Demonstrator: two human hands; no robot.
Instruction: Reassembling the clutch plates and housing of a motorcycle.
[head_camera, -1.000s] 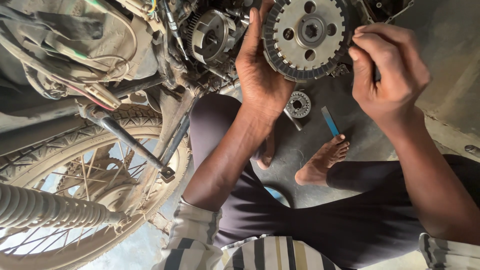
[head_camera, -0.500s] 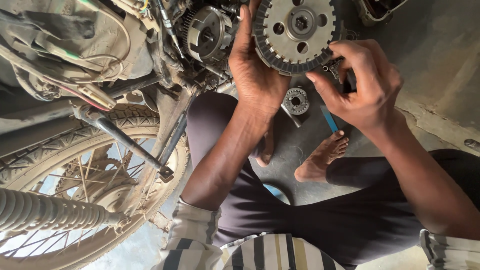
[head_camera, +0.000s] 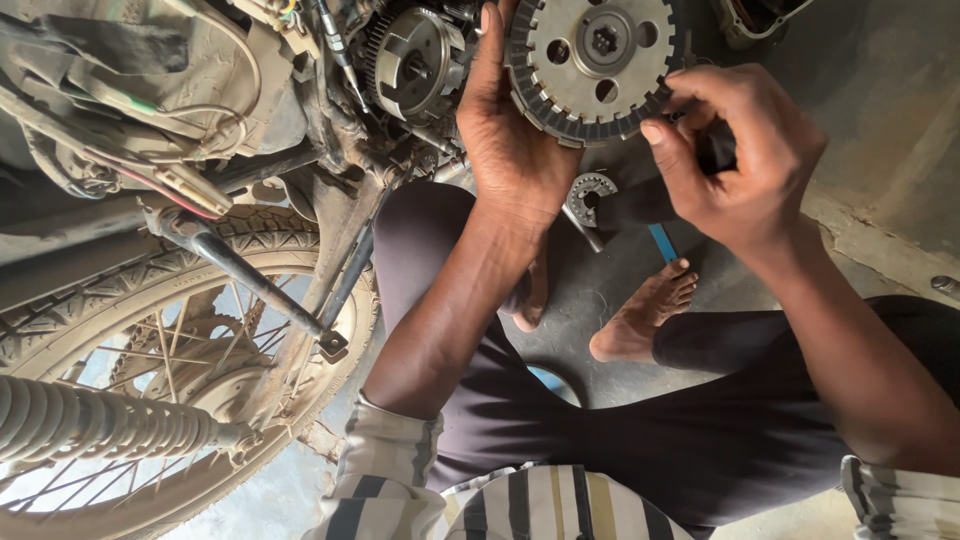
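the round toothed clutch plate stack is grey metal with a notched dark rim, round holes and a centre hub, its flat face turned to the camera, axis pointing at the viewer. it sits at the top of the view, right of the motorcycle engine. the left hand cups its left edge in a closed grip; the right hand pinches the right rim. below, a small toothed part and a blue strip lie on the floor near a bare foot.
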